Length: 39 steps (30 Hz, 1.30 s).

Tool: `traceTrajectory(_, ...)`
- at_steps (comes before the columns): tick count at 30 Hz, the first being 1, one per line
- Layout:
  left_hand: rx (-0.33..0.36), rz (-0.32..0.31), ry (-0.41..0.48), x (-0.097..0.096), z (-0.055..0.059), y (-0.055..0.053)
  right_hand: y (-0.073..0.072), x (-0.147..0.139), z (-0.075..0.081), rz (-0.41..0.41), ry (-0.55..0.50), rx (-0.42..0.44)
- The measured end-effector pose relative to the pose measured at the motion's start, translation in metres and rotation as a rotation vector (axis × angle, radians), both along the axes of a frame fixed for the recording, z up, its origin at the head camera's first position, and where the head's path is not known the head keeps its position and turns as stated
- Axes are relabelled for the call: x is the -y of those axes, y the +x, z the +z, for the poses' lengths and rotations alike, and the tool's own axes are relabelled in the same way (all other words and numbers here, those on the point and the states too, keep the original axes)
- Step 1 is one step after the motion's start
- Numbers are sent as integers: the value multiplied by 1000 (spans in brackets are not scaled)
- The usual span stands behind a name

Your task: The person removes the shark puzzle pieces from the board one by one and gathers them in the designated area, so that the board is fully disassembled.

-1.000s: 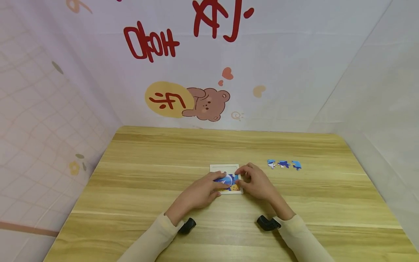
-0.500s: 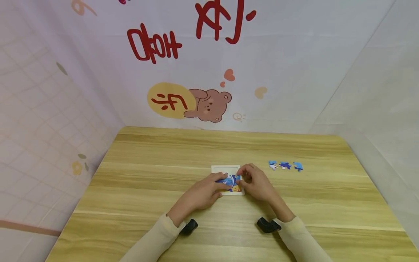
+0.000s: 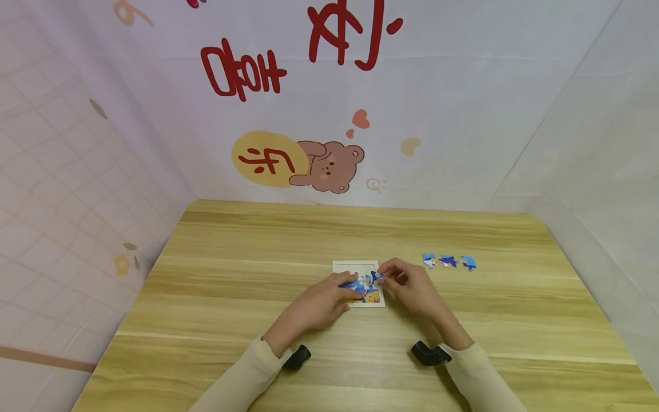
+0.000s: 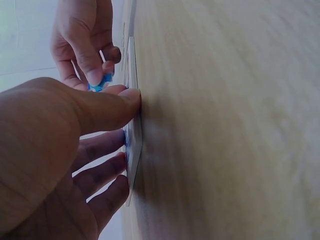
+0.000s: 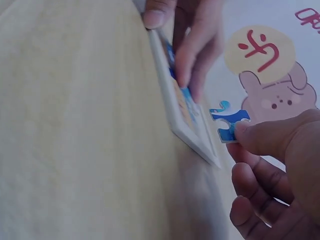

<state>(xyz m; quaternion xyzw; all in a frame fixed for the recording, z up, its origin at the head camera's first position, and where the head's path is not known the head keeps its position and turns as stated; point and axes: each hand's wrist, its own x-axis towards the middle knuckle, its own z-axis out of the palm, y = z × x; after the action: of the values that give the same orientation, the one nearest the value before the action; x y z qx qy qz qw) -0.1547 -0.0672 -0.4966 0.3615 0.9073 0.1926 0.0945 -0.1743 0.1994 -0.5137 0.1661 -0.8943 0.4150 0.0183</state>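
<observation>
White cloth printed with a bear (image 3: 336, 166) hangs behind a wood-grained tabletop (image 3: 247, 246). On that lies a white puzzle frame (image 3: 355, 264), and over its right part the right hand (image 3: 414, 289) pinches a blue puzzle piece (image 5: 235, 118) between thumb and finger, raised off the frame. The left hand (image 3: 319, 303) lies across the frame, fingers spread on its face, thumb at the near edge.

Holding the piece by one side, the right hand could let it twist or drop — the visible grip looks small. If pressed in the wrong way round, its knobs would likely jam and lift the pieces inside (image 3: 370, 298). Uneven pressure from the left hand could slide the frame or nudge those pieces apart.

That hand also stands in the way, covering the frame's left part, so how the pieces sit beneath it cannot be told. Three loose pieces (image 3: 448, 261) lie in a row beyond the right hand — a careless sweep could scatter them. Black wrist devices (image 3: 298, 357) jut out near both cuffs.
</observation>
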Motion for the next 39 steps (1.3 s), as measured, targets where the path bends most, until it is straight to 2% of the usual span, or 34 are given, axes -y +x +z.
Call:
traceTrajectory(11,17,4,2,-2,3,2,0,-32,15,-17,-6,-29)
traceTrajectory(18,13,9,3,-1,1,2,0,-60,23,-72,-15,4)
traceTrajectory(23,22,14,12,-2,1,2,2,-83,25,-113,-9,-17)
traceTrajectory(30,32,12,9,-5,2,2,9,-113,24,-181,3,-33)
traceTrajectory(39,18,6,20,-3,1,2,18,-153,12,-265,77,-4)
